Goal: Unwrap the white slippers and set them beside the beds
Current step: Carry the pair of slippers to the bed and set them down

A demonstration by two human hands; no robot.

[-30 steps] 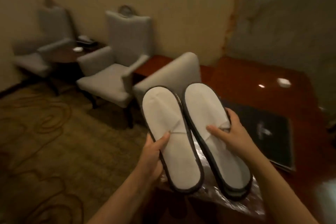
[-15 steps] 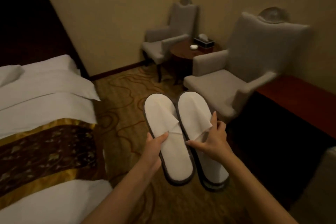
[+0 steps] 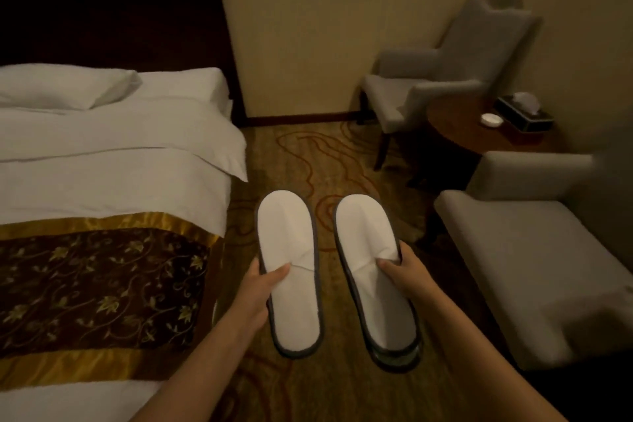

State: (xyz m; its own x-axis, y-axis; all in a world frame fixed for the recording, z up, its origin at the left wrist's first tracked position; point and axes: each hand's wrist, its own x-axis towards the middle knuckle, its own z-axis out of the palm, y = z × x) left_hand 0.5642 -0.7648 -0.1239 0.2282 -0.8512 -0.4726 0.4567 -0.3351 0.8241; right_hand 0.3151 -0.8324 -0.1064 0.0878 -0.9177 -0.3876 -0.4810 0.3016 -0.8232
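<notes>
While both arms reach forward over the patterned carpet, I note each hand carries one white slipper, toes pointing away. My left hand pinches the left slipper at its strap edge, fingers closed on it. My right hand grips the right slipper likewise, thumb on top. Both slippers hang apart above the floor, just beside the bed. Two grey armchairs stand to the right.

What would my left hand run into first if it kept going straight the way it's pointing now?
Probably nothing soon: the left hand, holding a slipper, points along the carpet aisle beside the bed. The far wall looks first, though depth is unclear.
</notes>
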